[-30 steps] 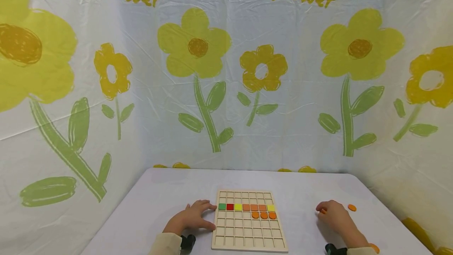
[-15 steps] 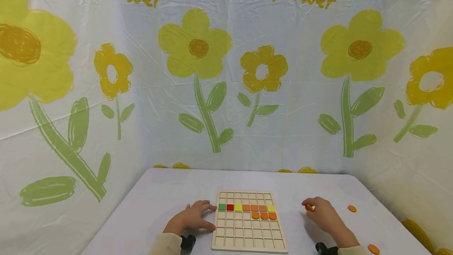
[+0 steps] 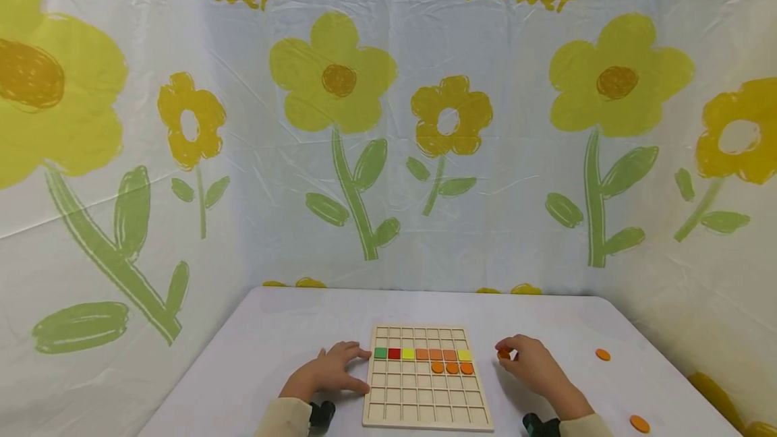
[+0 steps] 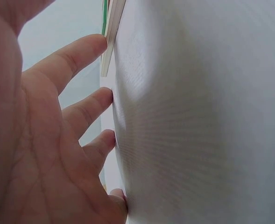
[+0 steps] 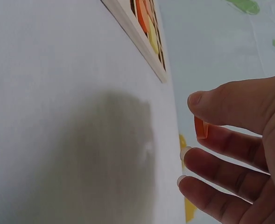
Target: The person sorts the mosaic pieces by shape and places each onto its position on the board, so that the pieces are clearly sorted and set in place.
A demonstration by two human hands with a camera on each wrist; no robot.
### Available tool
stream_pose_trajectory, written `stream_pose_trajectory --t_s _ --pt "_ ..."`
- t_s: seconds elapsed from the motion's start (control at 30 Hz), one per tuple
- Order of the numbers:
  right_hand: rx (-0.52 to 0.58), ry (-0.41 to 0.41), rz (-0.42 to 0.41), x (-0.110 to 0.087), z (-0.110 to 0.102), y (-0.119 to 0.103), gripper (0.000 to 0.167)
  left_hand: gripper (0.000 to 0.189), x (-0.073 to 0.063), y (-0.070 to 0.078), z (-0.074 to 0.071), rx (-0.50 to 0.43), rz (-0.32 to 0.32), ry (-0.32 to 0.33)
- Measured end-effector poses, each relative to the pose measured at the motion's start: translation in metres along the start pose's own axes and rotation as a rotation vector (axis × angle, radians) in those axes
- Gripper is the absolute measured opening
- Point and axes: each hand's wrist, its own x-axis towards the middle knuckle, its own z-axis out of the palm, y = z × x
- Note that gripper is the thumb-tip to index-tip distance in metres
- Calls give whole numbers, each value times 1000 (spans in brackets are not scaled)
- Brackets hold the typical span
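A pale wooden grid board (image 3: 427, 417) lies on the table, its one row filled by green, red, yellow and orange squares. Under the right end of that row sit three orange discs (image 3: 452, 368). My left hand (image 3: 328, 371) spreads its fingers along the board's left edge, fingertips right at the rim. To the right of the board, my right hand (image 3: 531, 364) pinches an orange disc (image 5: 201, 127) between thumb and index finger, above the table. The other fingers of that hand are loosely bent in the right wrist view.
Two more orange discs lie on the white table (image 3: 291, 315) at the right, one farther back (image 3: 603, 355) and one disc near the front (image 3: 639, 423). A flower-printed curtain (image 3: 516, 221) surrounds the table at the back and sides.
My right hand has moved left toward the board, carrying the pinched orange disc, and the front disc on the table is now uncovered. The left hand and the board have stayed in place.
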Motion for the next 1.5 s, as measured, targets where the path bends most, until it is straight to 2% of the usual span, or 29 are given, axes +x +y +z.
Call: stream_pose_trajectory --t_s 0.53,0.9,1.13,1.5 --pt "14 6 -126 1 17 -30 19 73 -2 -1 0 21 13 -6" --pt "50 -10 -188 2 28 -44 18 76 -2 1 -2 20 -7 -18" --pt "37 -5 -285 1 34 -54 18 76 -4 3 -4 24 -4 -16" --pt "96 -46 -407 1 44 -73 17 74 -4 4 -5 8 -23 -21"
